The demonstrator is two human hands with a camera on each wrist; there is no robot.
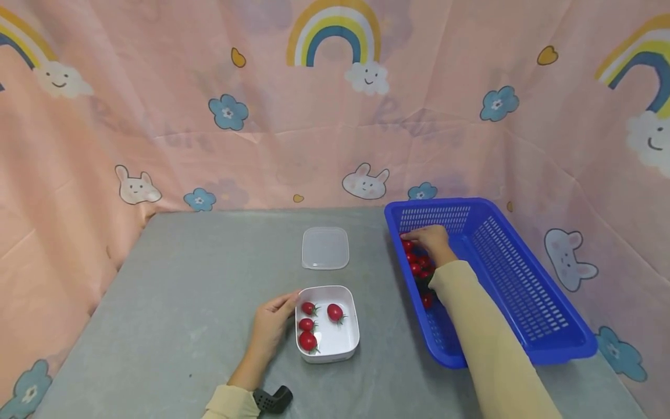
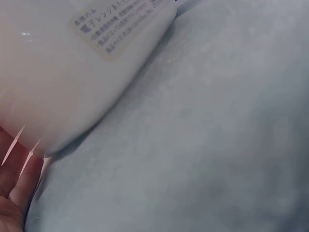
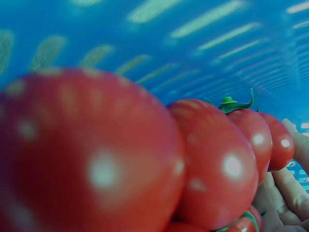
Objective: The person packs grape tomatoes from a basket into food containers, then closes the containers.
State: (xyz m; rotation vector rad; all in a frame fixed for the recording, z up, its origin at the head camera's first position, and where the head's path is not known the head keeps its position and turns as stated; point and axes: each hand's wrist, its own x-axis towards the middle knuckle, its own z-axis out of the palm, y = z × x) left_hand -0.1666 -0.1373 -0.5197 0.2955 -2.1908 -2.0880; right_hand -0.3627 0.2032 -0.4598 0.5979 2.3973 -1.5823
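Note:
A white square container (image 1: 335,349) holds several red cherry tomatoes (image 1: 335,313) with green stems. My left hand (image 1: 272,320) lies along its left side, fingertips at the far left corner. In the left wrist view the fingers (image 2: 29,174) rest extended against the container's outer wall (image 2: 63,92). My right hand (image 1: 431,238) reaches into a blue basket (image 1: 523,279), at the far end of a row of cherry tomatoes (image 1: 415,269). Tomatoes (image 3: 212,164) hide most of the right fingers (image 3: 285,193) in the right wrist view, so their hold on any tomato is unclear.
A translucent square lid (image 1: 325,248) lies on the grey table (image 1: 183,302) behind the container. The basket has raised slotted walls. A pink patterned curtain (image 1: 293,139) closes off the back and both sides.

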